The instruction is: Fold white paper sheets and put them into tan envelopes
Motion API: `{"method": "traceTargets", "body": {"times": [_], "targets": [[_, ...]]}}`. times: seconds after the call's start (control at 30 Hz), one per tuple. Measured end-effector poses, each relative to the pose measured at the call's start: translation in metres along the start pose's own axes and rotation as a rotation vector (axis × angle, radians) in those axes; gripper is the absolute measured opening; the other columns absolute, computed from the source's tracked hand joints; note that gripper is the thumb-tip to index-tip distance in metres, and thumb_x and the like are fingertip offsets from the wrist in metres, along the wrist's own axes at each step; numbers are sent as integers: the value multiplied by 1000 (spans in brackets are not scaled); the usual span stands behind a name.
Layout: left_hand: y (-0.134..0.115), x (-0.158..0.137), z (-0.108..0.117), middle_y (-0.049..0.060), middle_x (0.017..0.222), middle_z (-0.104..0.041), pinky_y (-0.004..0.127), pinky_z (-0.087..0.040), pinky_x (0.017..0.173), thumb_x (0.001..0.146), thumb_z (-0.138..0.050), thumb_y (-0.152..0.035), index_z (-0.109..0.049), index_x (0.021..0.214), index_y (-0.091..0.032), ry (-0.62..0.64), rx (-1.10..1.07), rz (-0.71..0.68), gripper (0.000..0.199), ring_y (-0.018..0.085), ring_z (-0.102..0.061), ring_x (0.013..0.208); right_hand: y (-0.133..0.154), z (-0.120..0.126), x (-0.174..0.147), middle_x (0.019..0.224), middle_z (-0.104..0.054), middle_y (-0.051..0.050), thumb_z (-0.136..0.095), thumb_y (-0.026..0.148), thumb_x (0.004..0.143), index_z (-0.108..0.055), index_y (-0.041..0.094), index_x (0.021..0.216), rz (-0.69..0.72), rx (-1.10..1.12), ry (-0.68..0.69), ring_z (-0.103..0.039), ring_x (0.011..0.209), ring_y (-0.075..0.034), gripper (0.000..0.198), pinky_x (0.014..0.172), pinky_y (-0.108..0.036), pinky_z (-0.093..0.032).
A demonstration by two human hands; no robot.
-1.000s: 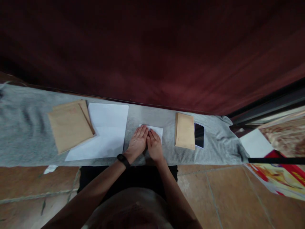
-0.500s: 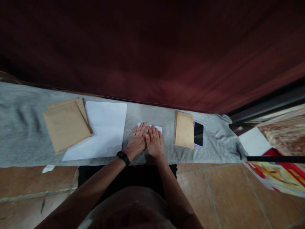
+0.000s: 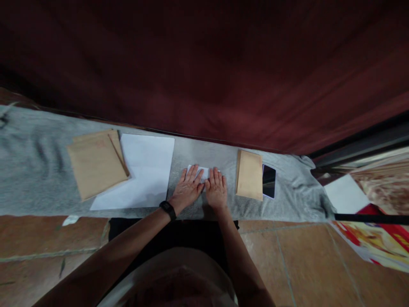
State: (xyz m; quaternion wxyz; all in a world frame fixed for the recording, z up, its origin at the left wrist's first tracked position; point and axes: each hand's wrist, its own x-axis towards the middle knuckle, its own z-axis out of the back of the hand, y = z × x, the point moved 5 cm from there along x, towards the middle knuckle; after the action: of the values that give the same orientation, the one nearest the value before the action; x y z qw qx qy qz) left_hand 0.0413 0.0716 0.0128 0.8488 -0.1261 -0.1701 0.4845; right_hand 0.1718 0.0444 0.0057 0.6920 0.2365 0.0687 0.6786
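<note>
A small folded sheet of white paper lies on the grey cloth in front of me, partly hidden under both hands. My left hand, with a black band at the wrist, rests flat on the paper's left part, fingers spread. On its right part my right hand lies flat with the fingers stretched forward. Between the hands a strip of the paper shows. Left of my left hand are large white sheets, with brown envelopes overlapping their left side.
A stack of smaller brown envelopes lies to the right, beside a dark-screened phone. Grey cloth covers the narrow surface, with a dark red panel behind it. A printed red and yellow box is at the far right.
My hands have moved apart over the folded paper, the right one sliding to the right, so more of the paper shows between them. The whole view has shifted slightly.
</note>
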Motion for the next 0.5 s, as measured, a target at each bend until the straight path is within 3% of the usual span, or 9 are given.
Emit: {"method": "traceTargets", "body": {"times": [0.5], "targets": [[2, -1, 1, 17, 166, -28, 52, -11, 127, 98, -45, -35, -44, 152, -14, -16, -21, -1, 58, 31, -19, 156, -22, 8, -13, 160, -40, -17, -33, 39, 107, -41, 13, 155, -83, 3, -77, -35, 150, -32, 55, 121, -56, -25]]}}
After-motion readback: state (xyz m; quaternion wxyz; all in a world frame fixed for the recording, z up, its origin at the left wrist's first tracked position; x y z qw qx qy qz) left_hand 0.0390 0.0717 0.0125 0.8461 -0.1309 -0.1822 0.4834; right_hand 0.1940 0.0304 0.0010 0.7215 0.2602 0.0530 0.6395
